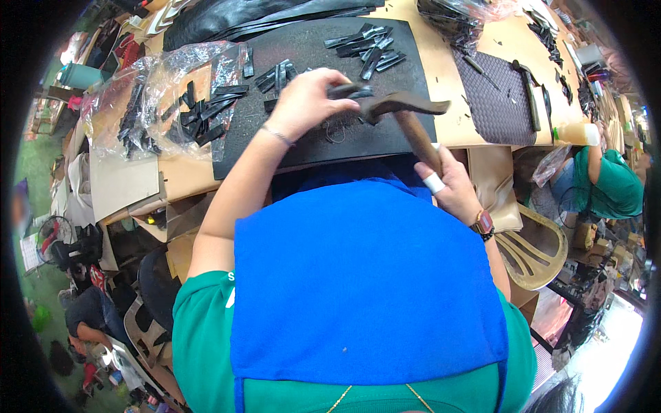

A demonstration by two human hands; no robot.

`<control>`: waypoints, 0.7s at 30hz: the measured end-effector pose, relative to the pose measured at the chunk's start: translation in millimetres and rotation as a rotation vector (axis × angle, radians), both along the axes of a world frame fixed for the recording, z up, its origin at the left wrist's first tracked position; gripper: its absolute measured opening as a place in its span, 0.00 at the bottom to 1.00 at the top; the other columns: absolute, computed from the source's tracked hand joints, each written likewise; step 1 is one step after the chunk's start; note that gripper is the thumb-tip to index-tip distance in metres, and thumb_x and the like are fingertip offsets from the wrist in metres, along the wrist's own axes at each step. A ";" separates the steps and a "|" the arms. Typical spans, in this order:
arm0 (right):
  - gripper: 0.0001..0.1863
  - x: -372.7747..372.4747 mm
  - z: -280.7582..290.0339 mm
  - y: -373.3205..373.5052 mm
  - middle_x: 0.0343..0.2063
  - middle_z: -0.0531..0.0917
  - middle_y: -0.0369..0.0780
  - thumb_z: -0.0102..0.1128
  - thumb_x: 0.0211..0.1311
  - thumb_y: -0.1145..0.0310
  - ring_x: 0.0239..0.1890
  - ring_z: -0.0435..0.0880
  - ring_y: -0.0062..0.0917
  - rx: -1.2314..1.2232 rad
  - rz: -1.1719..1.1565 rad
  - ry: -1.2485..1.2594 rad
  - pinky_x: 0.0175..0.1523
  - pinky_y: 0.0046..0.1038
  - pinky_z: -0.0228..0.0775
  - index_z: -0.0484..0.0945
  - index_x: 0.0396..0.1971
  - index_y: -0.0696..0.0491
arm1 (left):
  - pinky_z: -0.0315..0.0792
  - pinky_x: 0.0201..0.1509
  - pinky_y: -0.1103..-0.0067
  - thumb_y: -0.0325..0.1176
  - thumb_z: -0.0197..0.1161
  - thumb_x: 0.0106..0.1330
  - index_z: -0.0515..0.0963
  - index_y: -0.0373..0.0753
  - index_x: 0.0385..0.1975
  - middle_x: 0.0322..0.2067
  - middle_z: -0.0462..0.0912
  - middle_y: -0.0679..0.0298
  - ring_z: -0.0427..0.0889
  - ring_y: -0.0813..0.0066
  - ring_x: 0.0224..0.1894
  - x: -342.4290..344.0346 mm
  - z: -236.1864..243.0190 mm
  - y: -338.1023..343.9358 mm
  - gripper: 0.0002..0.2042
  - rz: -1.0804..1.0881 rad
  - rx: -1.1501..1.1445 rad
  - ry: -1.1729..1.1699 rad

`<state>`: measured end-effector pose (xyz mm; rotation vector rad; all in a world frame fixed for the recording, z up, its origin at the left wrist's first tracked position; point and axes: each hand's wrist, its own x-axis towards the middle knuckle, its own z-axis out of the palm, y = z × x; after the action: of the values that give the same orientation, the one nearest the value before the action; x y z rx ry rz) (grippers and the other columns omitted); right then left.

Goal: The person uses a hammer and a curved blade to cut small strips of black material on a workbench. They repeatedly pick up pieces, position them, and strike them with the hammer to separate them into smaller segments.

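My left hand (311, 104) is closed over the dark work board (403, 65), pinching a short black strip (341, 90) between thumb and fingers. My right hand (456, 184), with white tape round one digit, grips the wooden handle of a hammer (418, 138). The hammer's dark curved head is raised just right of the strip; whether it touches the strip I cannot tell. Similar black strips (375, 58) lie piled at the board's far side, and others (275, 77) are beside my left hand. More strips (206, 113) rest on a clear plastic bag (148, 76) at the left.
Black sheets (241, 20) are stacked at the far edge. To the right, a dark textured piece (489, 103) carries a thin pointed tool (480, 72) and a second hammer-like tool (530, 103). A bottle (578, 134) stands near a person in green (616, 182); a plastic chair (533, 255) is below.
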<state>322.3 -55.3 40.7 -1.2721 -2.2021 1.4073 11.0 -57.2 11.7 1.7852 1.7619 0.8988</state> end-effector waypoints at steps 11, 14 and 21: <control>0.21 20.6 -13.3 9.2 0.34 0.83 0.55 0.58 0.68 0.59 0.38 0.85 0.45 0.071 -0.177 -0.150 0.43 0.37 0.74 0.71 0.48 0.61 | 0.72 0.43 0.86 0.38 0.55 0.74 0.78 0.37 0.49 0.30 0.78 0.72 0.76 0.87 0.35 -12.3 -13.7 26.7 0.13 0.018 0.012 -0.550; 0.21 21.5 -18.0 10.8 0.34 0.83 0.56 0.58 0.68 0.59 0.39 0.85 0.47 0.079 -0.171 -0.137 0.44 0.37 0.74 0.71 0.48 0.61 | 0.73 0.44 0.86 0.35 0.58 0.73 0.78 0.36 0.48 0.35 0.81 0.71 0.79 0.85 0.37 -0.9 -21.0 27.5 0.11 -0.007 0.176 -0.591; 0.22 20.0 -24.4 8.6 0.37 0.84 0.55 0.58 0.69 0.58 0.41 0.85 0.46 0.078 -0.190 -0.055 0.46 0.37 0.73 0.70 0.49 0.62 | 0.75 0.46 0.84 0.32 0.65 0.68 0.79 0.35 0.44 0.39 0.86 0.64 0.83 0.82 0.41 11.6 -25.1 10.9 0.10 0.050 0.247 -0.548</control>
<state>342.3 -46.7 16.3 -1.4643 -2.0843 1.2174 22.6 -46.2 -13.4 1.4408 1.3876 1.5113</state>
